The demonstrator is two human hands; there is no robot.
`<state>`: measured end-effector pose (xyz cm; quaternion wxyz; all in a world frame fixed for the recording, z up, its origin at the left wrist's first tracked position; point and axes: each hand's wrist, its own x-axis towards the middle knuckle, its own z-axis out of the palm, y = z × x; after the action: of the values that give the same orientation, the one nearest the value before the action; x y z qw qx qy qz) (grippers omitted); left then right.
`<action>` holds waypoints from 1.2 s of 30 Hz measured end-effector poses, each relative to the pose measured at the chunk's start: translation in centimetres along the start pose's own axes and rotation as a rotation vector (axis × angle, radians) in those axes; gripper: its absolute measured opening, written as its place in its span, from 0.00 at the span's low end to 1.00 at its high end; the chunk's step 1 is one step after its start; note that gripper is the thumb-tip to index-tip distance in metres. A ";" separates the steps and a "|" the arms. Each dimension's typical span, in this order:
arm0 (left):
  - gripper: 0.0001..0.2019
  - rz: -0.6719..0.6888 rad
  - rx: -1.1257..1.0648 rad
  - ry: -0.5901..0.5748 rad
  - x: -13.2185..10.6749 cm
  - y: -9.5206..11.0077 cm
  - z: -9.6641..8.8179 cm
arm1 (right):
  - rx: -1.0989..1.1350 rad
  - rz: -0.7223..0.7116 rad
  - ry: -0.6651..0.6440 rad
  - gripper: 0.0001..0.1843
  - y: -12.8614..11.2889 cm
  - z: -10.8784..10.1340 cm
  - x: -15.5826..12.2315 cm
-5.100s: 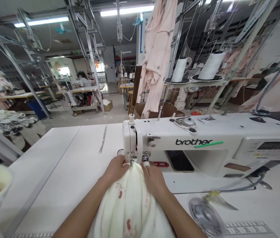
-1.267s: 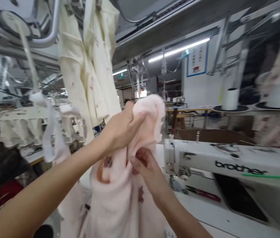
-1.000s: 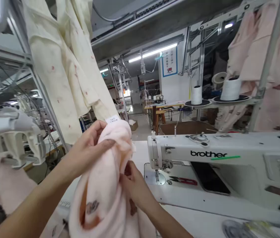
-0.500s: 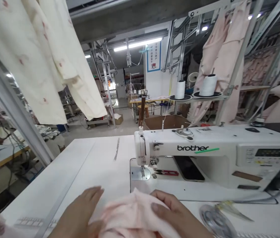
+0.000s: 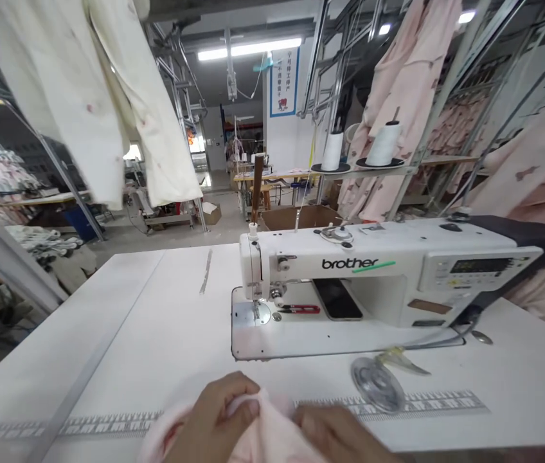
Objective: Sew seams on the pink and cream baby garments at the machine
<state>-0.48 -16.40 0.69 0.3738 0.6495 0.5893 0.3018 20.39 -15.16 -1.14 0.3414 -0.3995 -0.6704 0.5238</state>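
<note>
A pale pink fleece garment (image 5: 267,440) lies bunched at the near edge of the white table (image 5: 157,334). My left hand (image 5: 217,418) curls its fingers round a fold of it. My right hand (image 5: 335,434) presses closed on the cloth just to the right. A white Brother sewing machine (image 5: 373,270) stands behind them, its needle (image 5: 256,308) over the bare plate, well clear of the fabric.
Red snips (image 5: 296,309) and a dark phone (image 5: 337,299) lie under the machine arm. A clear plastic disc (image 5: 377,384) sits by the printed ruler. Cream garments (image 5: 123,96) hang upper left, pink ones (image 5: 402,83) right, with thread cones (image 5: 382,145) behind.
The cream piece sewn at the needle was replaced by a pink garment, lifted from the left. Both hands brought it down and drew it back to the table's near edge.
</note>
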 end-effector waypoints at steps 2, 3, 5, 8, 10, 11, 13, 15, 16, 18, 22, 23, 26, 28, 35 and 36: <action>0.13 0.058 0.052 -0.030 -0.2 1.4 -0.2 | -0.026 -0.053 0.062 0.16 -1.6 -0.3 0.8; 0.12 0.073 0.073 -0.033 -0.1 2.2 -0.3 | 0.003 -0.081 0.057 0.14 -2.4 -0.3 1.4; 0.10 0.062 0.096 0.009 0.1 3.3 -0.1 | 0.099 -0.111 0.006 0.13 -3.6 0.0 2.4; 0.06 0.043 0.116 0.102 0.2 3.7 0.3 | 0.169 -0.060 -0.008 0.08 -3.9 0.8 3.2; 0.05 0.049 0.129 0.122 0.2 3.4 0.4 | 0.148 -0.014 0.027 0.04 -3.7 1.0 3.1; 0.05 0.061 0.134 0.114 0.2 3.3 0.4 | 0.135 0.001 0.032 0.02 -3.6 0.9 3.1; 0.06 0.098 0.152 0.057 0.2 3.3 0.2 | 0.126 0.019 0.003 0.02 -3.6 0.4 3.0; 0.08 0.139 0.175 -0.022 0.3 3.4 -0.1 | 0.115 0.026 -0.073 0.03 -3.7 -0.3 3.1; 0.09 0.159 0.186 -0.059 0.3 3.5 -0.4 | 0.102 0.024 -0.126 0.03 -3.7 -0.7 3.4; 0.09 0.206 0.199 -0.101 0.3 3.5 -0.7 | 0.090 0.014 -0.224 0.04 -3.8 -1.3 4.1; 0.09 0.341 0.163 0.001 0.1 3.0 -1.0 | 0.334 0.110 -0.357 0.12 -3.1 -0.8 5.9; 0.09 0.374 0.145 0.050 0.1 2.8 -0.9 | 0.441 0.162 -0.374 0.15 -2.9 -0.3 6.2; 0.09 0.423 0.085 0.138 0.2 1.9 -0.4 | 0.777 0.284 -0.392 0.17 -2.1 1.4 6.4; 0.07 0.414 0.050 0.137 0.3 1.4 -0.1 | 0.918 0.287 -0.427 0.15 -1.8 2.1 6.2; 0.06 0.387 0.080 0.313 0.7 0.5 0.3 | 0.442 0.095 -0.132 0.19 -3.2 1.2 3.8; 0.07 0.411 0.111 0.337 0.7 0.6 0.4 | 0.312 0.045 -0.080 0.17 -3.6 1.2 3.4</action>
<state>0.25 -15.78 0.94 0.1648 0.7157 0.5146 0.4425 17.19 -13.08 2.21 0.3605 -0.3352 -0.5849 0.6447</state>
